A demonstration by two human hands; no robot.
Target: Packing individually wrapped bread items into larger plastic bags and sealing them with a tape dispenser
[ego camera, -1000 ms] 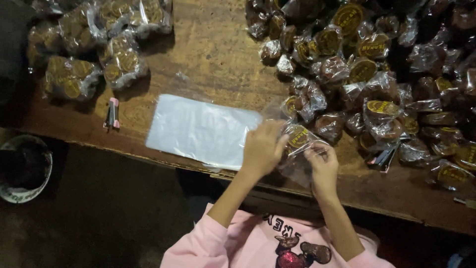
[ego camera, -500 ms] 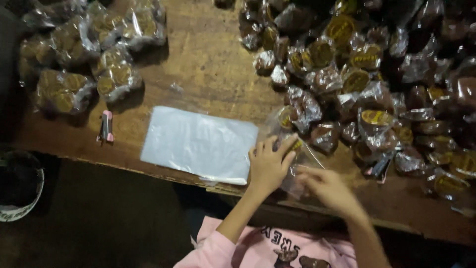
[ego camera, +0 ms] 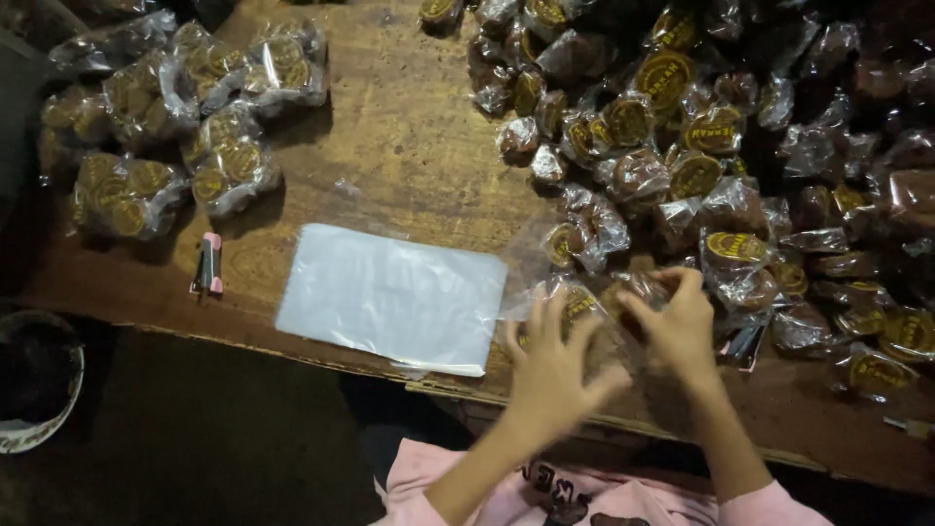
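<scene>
My left hand (ego camera: 555, 365) lies with fingers spread on a clear plastic bag (ego camera: 545, 292) at the table's front edge, pressing it down. The bag holds at least one wrapped brown sweet with a yellow label (ego camera: 579, 304). My right hand (ego camera: 674, 319) is just to the right, its fingers closed on a wrapped brown sweet (ego camera: 638, 289) at the bag's mouth. A flat stack of empty clear bags (ego camera: 394, 297) lies to the left of my left hand.
A big heap of wrapped sweets (ego camera: 721, 146) covers the right of the wooden table (ego camera: 409, 127). Several filled bags (ego camera: 185, 127) sit at the far left. A small pink-and-black tool (ego camera: 208, 263) lies near the front edge. A round basin (ego camera: 39, 380) stands on the floor at left.
My right hand has gone from the table's front edge up toward the heap and closed on a sweet. My left hand has opened flat on the bag. The view has shifted slightly.
</scene>
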